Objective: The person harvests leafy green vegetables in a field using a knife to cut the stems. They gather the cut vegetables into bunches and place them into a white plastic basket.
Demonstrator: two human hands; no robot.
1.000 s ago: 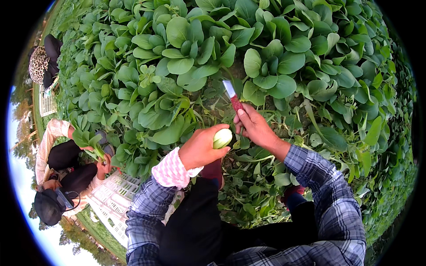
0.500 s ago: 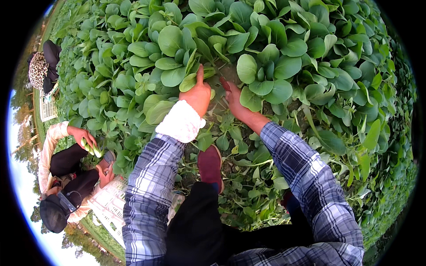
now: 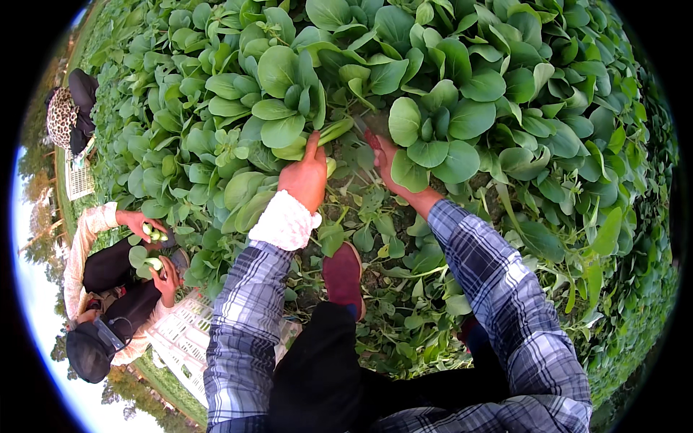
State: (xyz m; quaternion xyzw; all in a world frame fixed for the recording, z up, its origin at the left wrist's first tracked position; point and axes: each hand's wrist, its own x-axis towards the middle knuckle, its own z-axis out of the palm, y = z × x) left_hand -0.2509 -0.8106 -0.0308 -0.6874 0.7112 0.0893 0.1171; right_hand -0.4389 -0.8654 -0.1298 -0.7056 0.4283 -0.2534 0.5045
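My left hand (image 3: 304, 179), with a pale frilled cuff at the wrist, is closed around bok choy leaves at the side of a leafy bok choy plant (image 3: 283, 94). A light green stalk (image 3: 336, 130) lies just past its fingertips, and a pale stub shows beside the palm. Across a small gap of soil, my right hand (image 3: 388, 162) is low beside another bok choy plant (image 3: 435, 130). Its fingers are curled around a slim tool, apparently a small knife with a reddish handle; the blade hardly shows. Leaves partly cover this hand.
Dense bok choy spreads ahead and to the right. Low weeds (image 3: 404, 317) surround my red shoe (image 3: 342, 278). At left, a crouching co-worker holds bok choy (image 3: 154, 232) near a white plastic crate (image 3: 184, 328). Another person (image 3: 63, 115) is farther back by a second crate (image 3: 79, 178).
My left hand has drawn back slightly toward me, and the leaf under it has shifted along. My right hand has turned a little. The co-worker's hands have moved apart, both now with bok choy.
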